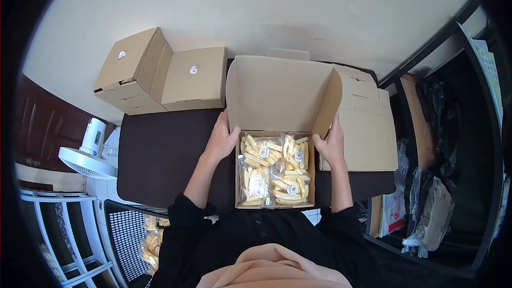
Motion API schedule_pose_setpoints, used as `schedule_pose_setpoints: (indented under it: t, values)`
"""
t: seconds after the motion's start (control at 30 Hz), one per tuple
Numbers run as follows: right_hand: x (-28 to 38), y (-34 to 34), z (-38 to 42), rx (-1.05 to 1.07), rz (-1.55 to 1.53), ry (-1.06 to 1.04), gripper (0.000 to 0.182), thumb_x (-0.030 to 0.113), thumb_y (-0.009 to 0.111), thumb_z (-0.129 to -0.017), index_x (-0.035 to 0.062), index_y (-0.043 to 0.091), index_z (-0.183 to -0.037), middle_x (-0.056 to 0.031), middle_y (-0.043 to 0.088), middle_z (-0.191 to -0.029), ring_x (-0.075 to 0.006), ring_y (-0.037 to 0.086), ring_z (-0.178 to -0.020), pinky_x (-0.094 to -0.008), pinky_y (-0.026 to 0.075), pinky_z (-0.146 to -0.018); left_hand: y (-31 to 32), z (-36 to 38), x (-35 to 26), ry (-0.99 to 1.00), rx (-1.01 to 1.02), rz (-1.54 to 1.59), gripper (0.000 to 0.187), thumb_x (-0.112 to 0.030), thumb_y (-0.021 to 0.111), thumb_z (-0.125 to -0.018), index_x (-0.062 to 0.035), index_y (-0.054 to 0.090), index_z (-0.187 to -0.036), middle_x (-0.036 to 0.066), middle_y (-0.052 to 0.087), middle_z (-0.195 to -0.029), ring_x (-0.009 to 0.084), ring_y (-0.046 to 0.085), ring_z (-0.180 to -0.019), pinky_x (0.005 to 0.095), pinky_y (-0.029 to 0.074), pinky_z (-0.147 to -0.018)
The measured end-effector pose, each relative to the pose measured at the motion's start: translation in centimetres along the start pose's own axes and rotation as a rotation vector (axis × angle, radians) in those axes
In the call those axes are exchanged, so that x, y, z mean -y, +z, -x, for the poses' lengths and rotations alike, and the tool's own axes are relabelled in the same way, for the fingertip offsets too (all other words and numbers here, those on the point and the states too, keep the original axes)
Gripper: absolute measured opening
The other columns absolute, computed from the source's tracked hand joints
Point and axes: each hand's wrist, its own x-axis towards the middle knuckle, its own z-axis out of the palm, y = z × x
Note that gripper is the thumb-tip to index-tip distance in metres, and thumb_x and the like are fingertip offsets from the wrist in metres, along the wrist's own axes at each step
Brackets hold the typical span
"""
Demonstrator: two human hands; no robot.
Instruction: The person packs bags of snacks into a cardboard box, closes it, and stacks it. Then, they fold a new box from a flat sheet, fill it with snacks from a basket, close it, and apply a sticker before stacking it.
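An open cardboard box [312, 181] stands at the table's front edge, with its lid [282, 93] raised toward the wall. Inside lie several clear packets [290, 189] of pale yellow stick-shaped snacks, some bearing round stickers. My left hand [221, 137] grips the lid's left side flap near the hinge, thumb in front and fingers partly hidden behind. On the opposite side, my right hand [332, 141] holds the right side flap [328, 104] low down, its fingertips hidden behind the cardboard.
Closed cardboard boxes with stickers [193, 80] stand at the back left of the dark table [165, 154]. Flat cardboard blanks [368, 128] are stacked at the right. A white fan [90, 152] and a black basket [125, 240] with snack packets are at the left; a shelf [416, 122] stands at the right.
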Motion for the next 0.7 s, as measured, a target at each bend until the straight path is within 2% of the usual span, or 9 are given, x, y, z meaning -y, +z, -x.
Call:
schedule_pose_setpoints:
  t: [0.07,0.1,0.17,0.27,0.3,0.4,0.5,0.63,0.7]
  values:
    - [-1.1,0.1,0.1,-0.035,0.170,-0.345,0.068,0.005,0.057,-0.066,0.0038,0.035,-0.130,-0.0166,0.060,-0.095,-0.0348,0.059,-0.065,-0.0400,0.047,-0.059,-1.0,0.7,-1.6,-0.009,0.088,-0.046,0.057,-0.013,0.053,-0.075,-0.0008,0.033,-0.128,0.018,0.046,-0.101,0.0300,0.049,-0.094,0.0358,0.044,-0.086]
    - [-1.4,-0.1,0.3,-0.033,0.169,-0.345,0.068,0.005,0.057,-0.066,0.0038,0.035,-0.130,-0.0166,0.060,-0.095,-0.0348,0.059,-0.065,-0.0400,0.047,-0.059,-1.4,1.1,-2.6,-0.055,0.177,-0.016,0.058,-0.014,0.056,-0.073,-0.0009,0.034,-0.125,0.017,0.043,-0.102,0.0300,0.048,-0.094,0.0357,0.044,-0.086]
    - [-2.1,-0.6,0.6,0.413,0.383,-0.158,0.068,0.004,0.056,-0.066,0.0060,0.035,-0.130,-0.0177,0.058,-0.104,-0.0415,0.058,-0.079,-0.0429,0.048,-0.069,-1.5,1.7,-2.4,-0.079,0.261,0.068,0.064,-0.017,0.063,-0.067,-0.0012,0.035,-0.122,0.015,0.037,-0.103,0.0292,0.046,-0.093,0.0353,0.044,-0.086]
    - [-3.5,-0.7,1.2,0.536,0.391,-0.055,0.064,0.003,0.057,-0.065,0.0069,0.038,-0.127,-0.0191,0.054,-0.112,-0.0386,0.056,-0.093,-0.0388,0.048,-0.078,-1.3,2.8,-1.9,0.014,0.250,0.049,0.069,-0.016,0.064,-0.065,-0.0020,0.032,-0.125,0.017,0.036,-0.106,0.0309,0.046,-0.098,0.0358,0.044,-0.087]
    - [-3.4,-0.7,1.8,0.537,0.392,-0.055,0.064,0.003,0.057,-0.065,0.0069,0.038,-0.127,-0.0191,0.054,-0.112,-0.0386,0.056,-0.093,-0.0388,0.048,-0.078,-1.3,3.2,-1.8,0.012,0.250,0.050,0.069,-0.016,0.064,-0.065,-0.0020,0.032,-0.125,0.017,0.036,-0.106,0.0309,0.046,-0.098,0.0358,0.044,-0.087]
    - [-1.9,-1.1,3.4,0.170,0.248,-0.424,0.059,-0.001,0.057,-0.068,0.0048,0.041,-0.125,-0.0172,0.052,-0.117,-0.0347,0.054,-0.103,-0.0361,0.045,-0.088,-1.3,4.6,-1.4,0.016,0.278,0.030,0.071,-0.013,0.066,-0.065,-0.0046,0.031,-0.127,0.017,0.037,-0.110,0.0332,0.046,-0.103,0.0382,0.044,-0.089]
    - [-3.5,-0.6,5.4,0.234,0.099,-0.346,0.055,0.009,0.059,-0.075,0.0016,0.039,-0.126,-0.0158,0.046,-0.127,-0.0305,0.046,-0.117,-0.0355,0.039,-0.097,-0.7,6.2,-0.4,0.218,0.223,-0.105,0.077,-0.009,0.072,-0.064,-0.0098,0.031,-0.129,0.017,0.037,-0.119,0.0353,0.045,-0.110,0.0412,0.042,-0.092]
    - [-4.5,-0.4,9.8,0.197,0.095,-0.279,0.064,0.017,0.064,-0.072,0.0015,0.038,-0.128,-0.0189,0.043,-0.129,-0.0346,0.044,-0.118,-0.0377,0.038,-0.098,-0.7,9.2,-1.4,0.073,0.270,-0.060,0.093,-0.011,0.077,-0.058,-0.0087,0.024,-0.134,0.020,0.029,-0.132,0.0384,0.037,-0.121,0.0413,0.038,-0.098]
    - [-2.9,-1.2,12.4,0.087,0.201,-0.366,0.068,0.020,0.066,-0.071,-0.0006,0.036,-0.129,-0.0215,0.040,-0.130,-0.0374,0.043,-0.118,-0.0393,0.037,-0.098,-0.8,10.7,-1.8,0.131,0.276,0.009,0.110,-0.016,0.081,-0.055,-0.0052,0.011,-0.140,0.022,0.014,-0.142,0.0383,0.023,-0.131,0.0417,0.029,-0.104]
